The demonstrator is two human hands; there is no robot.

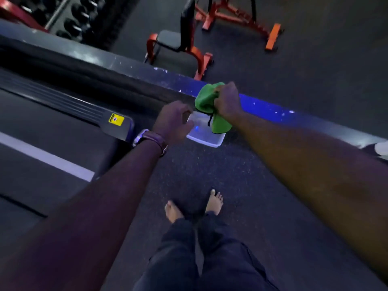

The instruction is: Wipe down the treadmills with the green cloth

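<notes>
Green cloth (pixel 206 101): bunched, gripped in the right hand (pixel 227 100), fingers curled tight around its upper part; a loose flap hangs below the fist, along with a short dark loop or tag. Held in the air above a clear plastic tub (pixel 206 133).

Left hand (pixel 172 122): raised just beside the cloth, not touching it; fingers loosely curled, holding nothing. Watch (pixel 150 140) with a brown strap on the wrist.

Clear plastic tub: rectangular, sitting on the dark speckled floor (pixel 262 175), directly below both hands and close to the rear corner of the near treadmill (pixel 52 133). Contents cannot be made out.

Near treadmill: left of frame, dark belt with a pale stripe across it, ribbed side rail, grey end cap bearing a yellow label (pixel 116 119).

Second treadmill (pixel 94 66): beyond the first, its long side rail running diagonally across the frame, lit blue near the cloth and flecked with pale specks.

Person: standing, bare feet (pixel 195 206) on the floor, dark trousers.

Background: red-framed bench (pixel 178 43) with black pads, a further red frame (pixel 241 15) behind it, dumbbell rack (pixel 69 15) at top left.
</notes>
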